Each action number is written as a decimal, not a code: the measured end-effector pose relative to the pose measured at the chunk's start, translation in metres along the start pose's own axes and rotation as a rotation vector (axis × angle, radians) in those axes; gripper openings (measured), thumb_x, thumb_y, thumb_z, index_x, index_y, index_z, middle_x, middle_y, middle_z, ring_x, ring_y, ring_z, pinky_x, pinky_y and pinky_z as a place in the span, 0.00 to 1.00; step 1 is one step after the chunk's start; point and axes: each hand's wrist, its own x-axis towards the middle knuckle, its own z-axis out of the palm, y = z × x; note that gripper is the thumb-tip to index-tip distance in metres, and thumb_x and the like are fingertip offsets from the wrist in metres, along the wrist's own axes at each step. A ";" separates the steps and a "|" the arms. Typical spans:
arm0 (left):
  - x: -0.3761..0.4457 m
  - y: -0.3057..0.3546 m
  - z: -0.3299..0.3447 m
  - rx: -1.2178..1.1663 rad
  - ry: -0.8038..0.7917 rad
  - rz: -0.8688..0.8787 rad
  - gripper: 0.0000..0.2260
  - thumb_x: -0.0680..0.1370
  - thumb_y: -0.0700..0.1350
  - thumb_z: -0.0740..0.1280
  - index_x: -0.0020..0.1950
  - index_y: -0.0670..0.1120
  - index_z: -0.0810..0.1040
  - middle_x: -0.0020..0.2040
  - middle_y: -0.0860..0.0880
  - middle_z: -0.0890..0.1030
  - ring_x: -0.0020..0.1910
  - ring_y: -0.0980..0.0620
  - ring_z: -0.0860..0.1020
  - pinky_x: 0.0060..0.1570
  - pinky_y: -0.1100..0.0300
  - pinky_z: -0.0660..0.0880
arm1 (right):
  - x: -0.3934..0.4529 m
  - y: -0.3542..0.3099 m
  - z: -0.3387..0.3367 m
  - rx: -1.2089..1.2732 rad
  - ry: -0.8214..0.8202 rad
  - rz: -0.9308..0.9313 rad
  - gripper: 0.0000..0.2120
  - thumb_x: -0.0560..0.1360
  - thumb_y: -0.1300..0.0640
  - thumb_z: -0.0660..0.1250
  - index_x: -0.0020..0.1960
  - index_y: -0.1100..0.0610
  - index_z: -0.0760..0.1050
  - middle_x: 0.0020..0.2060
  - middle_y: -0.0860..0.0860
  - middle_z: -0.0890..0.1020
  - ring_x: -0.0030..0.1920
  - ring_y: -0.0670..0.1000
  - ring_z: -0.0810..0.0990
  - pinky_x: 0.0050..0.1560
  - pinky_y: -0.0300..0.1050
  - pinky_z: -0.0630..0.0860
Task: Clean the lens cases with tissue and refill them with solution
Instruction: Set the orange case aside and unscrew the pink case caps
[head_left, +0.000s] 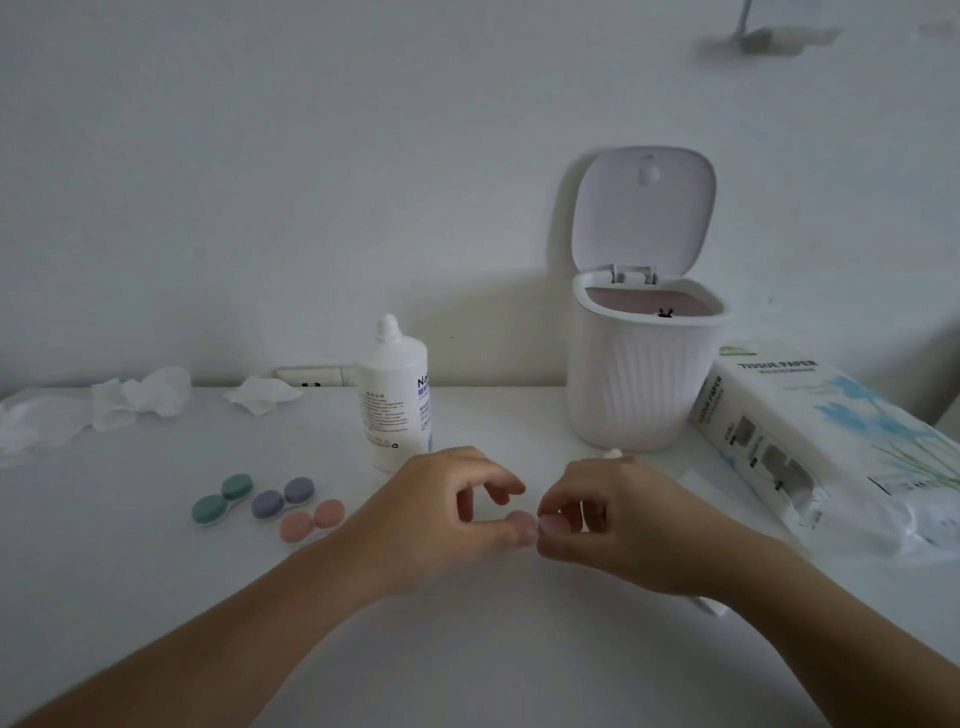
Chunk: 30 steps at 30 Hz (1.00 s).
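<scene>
Three lens cases (267, 501), green, purple and pink, lay capped in a cluster on the surface (467, 649), each with its long axis slanting up toward the right. They sat well left of both hands, so the left hand (447, 514) was the nearer. Its fingers (511, 491) were curled, thumb tip meeting that of the right hand (618, 519); whether anything was pinched between them could not be told. The solution bottle (395, 395) stood just behind the left hand. Crumpled tissue (140, 402) lay far left, blurred.
</scene>
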 end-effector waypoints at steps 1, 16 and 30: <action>0.001 -0.002 0.003 -0.013 0.012 0.006 0.15 0.71 0.65 0.72 0.53 0.60 0.83 0.50 0.63 0.80 0.40 0.56 0.78 0.38 0.65 0.75 | -0.002 0.001 0.002 -0.003 0.025 -0.006 0.15 0.73 0.34 0.64 0.49 0.43 0.79 0.39 0.38 0.77 0.43 0.41 0.77 0.37 0.33 0.70; -0.009 -0.015 0.019 -0.015 -0.006 0.045 0.11 0.70 0.61 0.72 0.49 0.61 0.82 0.47 0.61 0.78 0.43 0.62 0.76 0.41 0.72 0.68 | -0.008 0.000 0.030 0.128 0.168 0.024 0.12 0.72 0.38 0.70 0.48 0.45 0.80 0.37 0.43 0.78 0.39 0.45 0.78 0.35 0.34 0.70; -0.009 -0.013 0.019 0.012 -0.108 -0.008 0.08 0.70 0.57 0.76 0.46 0.58 0.83 0.47 0.62 0.76 0.45 0.62 0.76 0.40 0.71 0.66 | -0.007 -0.002 0.030 0.167 0.068 0.048 0.08 0.72 0.45 0.73 0.43 0.48 0.79 0.38 0.45 0.80 0.39 0.47 0.77 0.35 0.38 0.72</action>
